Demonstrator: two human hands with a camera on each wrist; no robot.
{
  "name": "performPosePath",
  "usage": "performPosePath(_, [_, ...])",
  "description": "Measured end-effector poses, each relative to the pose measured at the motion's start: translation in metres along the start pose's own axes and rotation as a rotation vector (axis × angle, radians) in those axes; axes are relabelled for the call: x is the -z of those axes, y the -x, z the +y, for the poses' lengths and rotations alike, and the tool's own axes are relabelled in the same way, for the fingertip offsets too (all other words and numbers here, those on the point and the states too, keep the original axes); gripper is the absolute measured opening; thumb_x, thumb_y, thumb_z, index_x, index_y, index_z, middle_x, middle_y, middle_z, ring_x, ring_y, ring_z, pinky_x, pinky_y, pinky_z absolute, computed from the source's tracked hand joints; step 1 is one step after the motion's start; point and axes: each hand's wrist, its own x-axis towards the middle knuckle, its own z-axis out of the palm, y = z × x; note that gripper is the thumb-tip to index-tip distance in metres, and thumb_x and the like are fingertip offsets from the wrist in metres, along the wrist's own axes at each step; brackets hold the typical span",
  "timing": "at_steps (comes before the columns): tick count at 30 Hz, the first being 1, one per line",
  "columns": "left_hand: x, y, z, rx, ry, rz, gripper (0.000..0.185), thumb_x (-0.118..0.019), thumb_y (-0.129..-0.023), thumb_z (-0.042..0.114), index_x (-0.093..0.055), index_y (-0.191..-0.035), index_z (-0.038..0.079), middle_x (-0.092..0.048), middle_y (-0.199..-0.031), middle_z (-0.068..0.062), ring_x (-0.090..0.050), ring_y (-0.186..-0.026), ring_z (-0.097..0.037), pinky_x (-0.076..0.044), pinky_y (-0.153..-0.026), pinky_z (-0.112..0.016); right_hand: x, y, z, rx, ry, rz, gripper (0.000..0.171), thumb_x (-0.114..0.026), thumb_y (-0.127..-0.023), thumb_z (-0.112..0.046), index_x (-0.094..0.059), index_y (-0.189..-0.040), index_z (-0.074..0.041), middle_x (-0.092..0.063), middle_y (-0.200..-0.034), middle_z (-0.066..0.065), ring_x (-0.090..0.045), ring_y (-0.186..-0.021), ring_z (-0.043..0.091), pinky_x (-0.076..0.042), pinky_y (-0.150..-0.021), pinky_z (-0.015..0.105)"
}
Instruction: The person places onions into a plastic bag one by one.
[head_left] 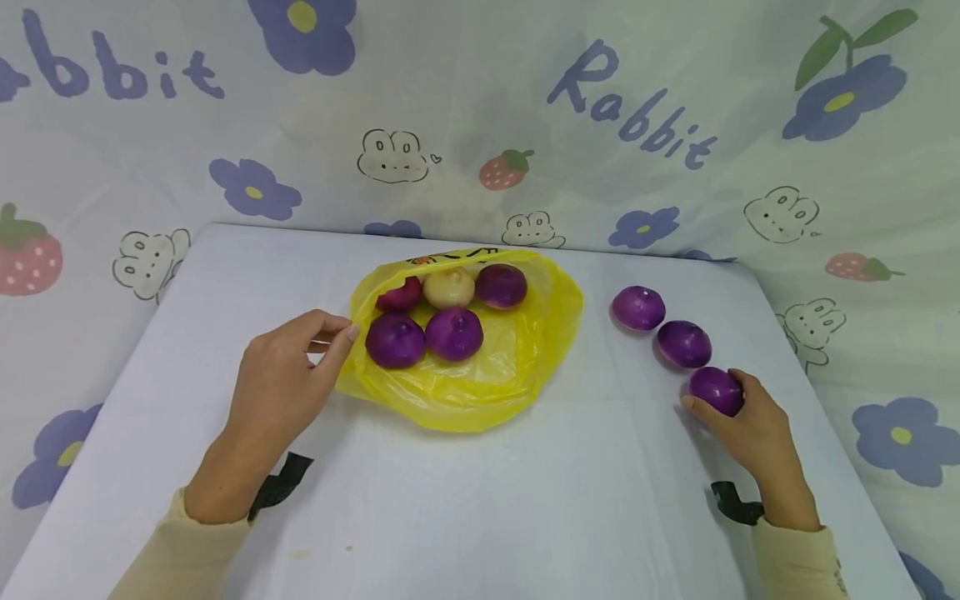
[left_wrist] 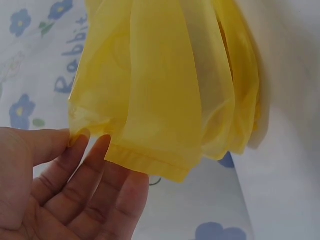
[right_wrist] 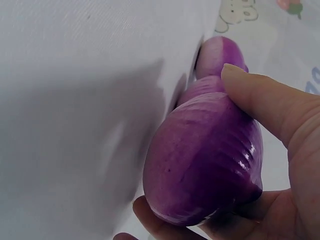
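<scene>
A: Left hand (head_left: 281,375): thumb and fingertips pinch the near rim of the yellow bag (head_left: 480,379); the left wrist view confirms the hem caught between thumb and fingers (left_wrist: 95,150), the other fingers only loosely bent.

B: Right hand (head_left: 750,421): curled round a purple onion (head_left: 716,390), thumb over the top and fingers beneath, as the right wrist view shows. That onion sits at the counter surface, right at the palm.

A: Just beyond the right hand, two more purple onions (head_left: 660,325) lie in a diagonal line running away from it and toward the bag. Inside the bag, just beyond the left fingertips: two purple bulbs (head_left: 423,337) in front, then a reddish one (head_left: 401,293), a pale one (head_left: 450,287) and another purple one (head_left: 501,285) behind.

B: Risks, as judgement. The pinch on the film is thin; a pull could slip the hem free or tip the mouth so the front bulbs roll out. The loose onions are round and could roll if the right hand nudges them.

A: Also the held onion looks glossy, so a light grip might let it slide.

B: Surface: white counter (head_left: 465,517) under both hands. Beyond and to both sides hangs a pale cloth backdrop (head_left: 465,125) printed with "Rabbit", blue flowers, strawberries and bunny outlines.
</scene>
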Motion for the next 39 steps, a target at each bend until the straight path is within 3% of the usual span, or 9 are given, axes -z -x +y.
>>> performPosePath(9, [0.001,-0.001,-0.002,-0.006,-0.017,0.007,0.011,-0.076,-0.097,0.01,-0.075,-0.105,0.003,-0.078,-0.098,-0.01,-0.076,-0.084,-0.031,-0.062,-0.065,-0.048,0.001,0.012,-0.02,0.079,-0.026,0.066,0.102,-0.073,-0.095,-0.055,-0.029,-0.155,0.014,-0.045,-0.144,0.042,-0.052,-0.121,0.057,-0.049,-0.095,0.071])
performPosePath(15, [0.0,-0.001,-0.001,-0.006,-0.008,0.007,0.01,-0.076,-0.097,0.01,-0.075,-0.105,0.004,-0.078,-0.098,-0.009,-0.076,-0.085,-0.03,-0.061,-0.065,-0.047,0.003,0.023,-0.042,0.195,-0.034,0.149,0.092,-0.079,-0.093,-0.047,-0.039,-0.151,0.011,-0.054,-0.138,0.036,-0.06,-0.111,0.049,-0.057,-0.085,0.056])
performPosePath(23, [0.0,-0.001,0.001,-0.003,0.002,0.004,0.01,-0.076,-0.097,0.009,-0.075,-0.105,0.004,-0.078,-0.097,-0.009,-0.076,-0.085,-0.031,-0.063,-0.065,-0.05,0.002,0.034,-0.073,0.359,-0.051,0.187,0.088,-0.087,-0.089,-0.036,-0.042,-0.151,0.007,-0.057,-0.136,0.031,-0.062,-0.114,0.046,-0.057,-0.088,0.062])
performPosePath(30, [-0.001,0.0,0.0,0.0,-0.007,0.005,0.01,-0.076,-0.097,0.01,-0.075,-0.105,0.004,-0.078,-0.098,-0.009,-0.076,-0.085,-0.03,-0.062,-0.065,-0.049,-0.002,0.04,-0.103,0.486,-0.065,0.17,0.092,-0.093,-0.082,-0.024,-0.041,-0.155,0.0,-0.054,-0.143,0.026,-0.061,-0.12,0.043,-0.057,-0.09,0.057])
performPosePath(39, [-0.001,0.001,0.0,0.001,-0.002,0.014,0.011,-0.076,-0.097,0.009,-0.074,-0.106,0.003,-0.078,-0.099,-0.011,-0.076,-0.085,-0.031,-0.062,-0.065,-0.052,-0.008,0.036,-0.141,0.554,-0.082,0.1,0.097,-0.092,-0.083,-0.03,-0.036,-0.158,-0.002,-0.052,-0.147,0.021,-0.06,-0.123,0.038,-0.058,-0.094,0.057])
